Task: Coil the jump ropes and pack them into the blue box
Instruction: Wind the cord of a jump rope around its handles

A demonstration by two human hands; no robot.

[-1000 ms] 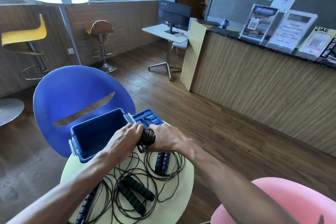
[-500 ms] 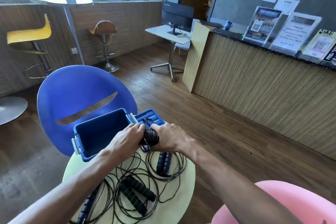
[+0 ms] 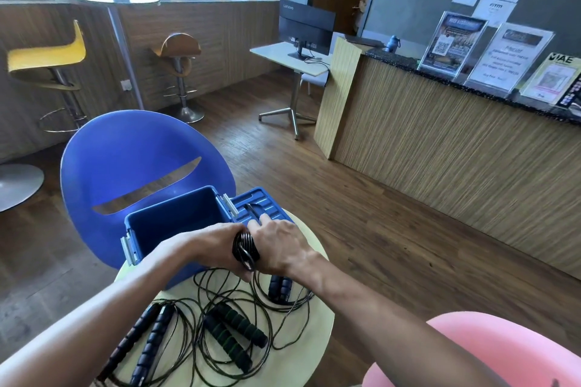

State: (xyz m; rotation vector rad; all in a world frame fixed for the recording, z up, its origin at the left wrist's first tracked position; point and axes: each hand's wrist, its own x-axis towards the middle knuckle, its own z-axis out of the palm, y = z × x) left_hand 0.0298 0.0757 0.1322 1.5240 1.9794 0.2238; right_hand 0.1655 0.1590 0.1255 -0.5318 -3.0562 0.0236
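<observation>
Head view shows a tightly wound black jump rope bundle held at the centre of the frame, just at the near rim of the open blue plastic box, probably so it can drop straight in without springing loose. The left hand curls round one side of the bundle and the right hand wraps the other, its forefinger stretched toward the blue box lid lying flat behind. Below them, three more black jump ropes sprawl uncoiled on the round pale-yellow counter, their handles paired among loose loops. The box looks empty, so packing appears barely begun. A blue shell chair stands behind, a pink chair at lower right.
</observation>
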